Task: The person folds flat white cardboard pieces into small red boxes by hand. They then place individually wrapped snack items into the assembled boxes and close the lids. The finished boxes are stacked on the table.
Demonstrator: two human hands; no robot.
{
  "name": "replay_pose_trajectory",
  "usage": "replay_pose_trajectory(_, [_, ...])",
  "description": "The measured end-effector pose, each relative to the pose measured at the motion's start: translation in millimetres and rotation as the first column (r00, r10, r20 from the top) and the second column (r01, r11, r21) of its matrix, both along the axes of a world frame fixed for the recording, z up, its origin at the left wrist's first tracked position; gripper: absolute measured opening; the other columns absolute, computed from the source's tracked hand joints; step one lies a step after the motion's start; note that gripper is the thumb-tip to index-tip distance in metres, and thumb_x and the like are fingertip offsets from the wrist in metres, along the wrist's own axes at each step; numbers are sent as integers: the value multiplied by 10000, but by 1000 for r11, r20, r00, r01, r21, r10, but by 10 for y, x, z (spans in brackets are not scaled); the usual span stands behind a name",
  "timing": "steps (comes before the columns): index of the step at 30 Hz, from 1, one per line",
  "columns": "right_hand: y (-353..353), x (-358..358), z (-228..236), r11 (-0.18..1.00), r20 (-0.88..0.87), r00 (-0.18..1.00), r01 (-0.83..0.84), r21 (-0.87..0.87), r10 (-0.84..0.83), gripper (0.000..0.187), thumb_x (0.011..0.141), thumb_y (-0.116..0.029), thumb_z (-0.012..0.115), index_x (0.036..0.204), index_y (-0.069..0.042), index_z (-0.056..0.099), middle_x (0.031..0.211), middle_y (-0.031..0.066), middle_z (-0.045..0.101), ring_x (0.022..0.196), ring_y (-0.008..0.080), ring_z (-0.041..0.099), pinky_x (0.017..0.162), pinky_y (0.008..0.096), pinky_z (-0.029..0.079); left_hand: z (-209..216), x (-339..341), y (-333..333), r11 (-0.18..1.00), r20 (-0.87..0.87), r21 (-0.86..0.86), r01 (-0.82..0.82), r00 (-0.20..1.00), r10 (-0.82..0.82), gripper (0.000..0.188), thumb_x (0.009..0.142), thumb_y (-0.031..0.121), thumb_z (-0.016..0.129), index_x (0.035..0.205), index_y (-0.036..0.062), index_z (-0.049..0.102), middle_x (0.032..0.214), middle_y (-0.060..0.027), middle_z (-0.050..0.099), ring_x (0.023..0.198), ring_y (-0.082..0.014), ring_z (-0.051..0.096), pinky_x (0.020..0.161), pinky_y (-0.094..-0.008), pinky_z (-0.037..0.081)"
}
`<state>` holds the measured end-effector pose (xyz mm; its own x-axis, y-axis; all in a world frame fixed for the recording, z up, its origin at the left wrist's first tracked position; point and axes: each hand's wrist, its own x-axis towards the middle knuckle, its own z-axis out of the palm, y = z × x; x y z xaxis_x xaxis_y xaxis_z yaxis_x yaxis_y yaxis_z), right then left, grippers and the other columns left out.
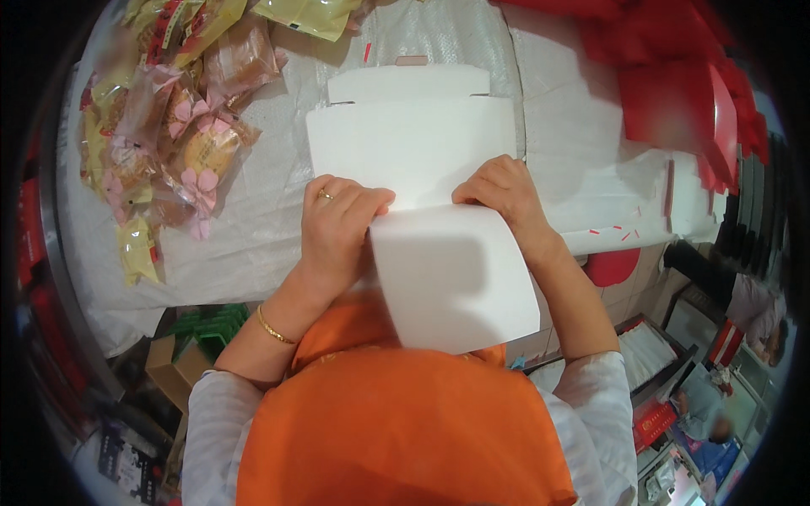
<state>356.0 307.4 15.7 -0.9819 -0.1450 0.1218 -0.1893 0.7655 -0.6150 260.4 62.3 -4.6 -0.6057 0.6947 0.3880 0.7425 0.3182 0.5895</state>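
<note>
A white flat-pack cardboard box point(413, 139) lies unfolded on the table in front of me, its far flap with slits pointing away. The near panel point(456, 278) bends up along a crease toward my body. My left hand point(337, 219) is closed at the left end of that crease, thumb and fingers pinching the card. At the right end, my right hand point(504, 196) grips the same fold with curled fingers. Parts of the fingertips are hidden behind the card and the knuckles.
Several wrapped pastries point(181, 143) are heaped at the left of the table, which has a white woven cover point(270, 244). Red boxes point(675, 110) stand at the far right. Small red strips point(614, 231) lie near the right edge. Beyond it, other people point(702, 401) appear at lower right.
</note>
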Motion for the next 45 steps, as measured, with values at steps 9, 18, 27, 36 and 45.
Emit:
replay_pose_trajectory(9, [-58, -41, 130, 994, 84, 994, 78, -77, -72, 217, 791, -188, 723, 946, -53, 655, 944, 132, 629, 910, 355, 558, 788, 453, 454, 82, -64, 48, 998, 227, -67, 7, 974, 8, 205, 761, 208, 773, 847, 67, 651, 686, -72, 585, 697, -266, 566, 789, -392, 409])
replay_pose_trajectory(18, [-185, -91, 189, 934, 201, 918, 354, -36, -341, 347, 800, -286, 728, 961, -14, 585, 816, 166, 614, 778, 349, 580, 716, 443, 470, 274, -65, 70, 965, 274, -236, -112, 945, 177, 285, 803, 230, 747, 906, 14, 593, 703, -116, 631, 672, -307, 606, 733, -416, 436])
replay_pose_trajectory(27, [-203, -229, 232, 909, 320, 851, 380, 171, -416, 432, 800, -332, 748, 1008, 3, 573, 845, 187, 630, 831, 368, 612, 715, 444, 495, 356, -202, 157, 915, 258, -383, -126, 937, 237, 421, 752, 255, 803, 972, -23, 576, 781, -183, 662, 702, -349, 651, 647, -421, 504])
replay_pose_trajectory(36, [150, -131, 219, 986, 342, 936, 129, -105, -86, 245, 826, -253, 711, 930, -47, 628, 839, 154, 607, 804, 353, 564, 730, 426, 475, 409, -245, 135, 920, 373, -389, -45, 906, 202, 400, 772, 305, 785, 1006, 20, 632, 774, -135, 650, 669, -304, 607, 658, -386, 462])
replay_pose_trajectory(45, [156, -118, 209, 995, 195, 977, 80, 59, -91, 270, 847, -277, 700, 838, -32, 587, 774, 127, 582, 766, 323, 531, 693, 410, 457, 287, -201, 39, 940, 285, -340, -38, 948, 141, 244, 869, 295, 687, 917, 57, 659, 777, -91, 636, 657, -267, 559, 711, -348, 377])
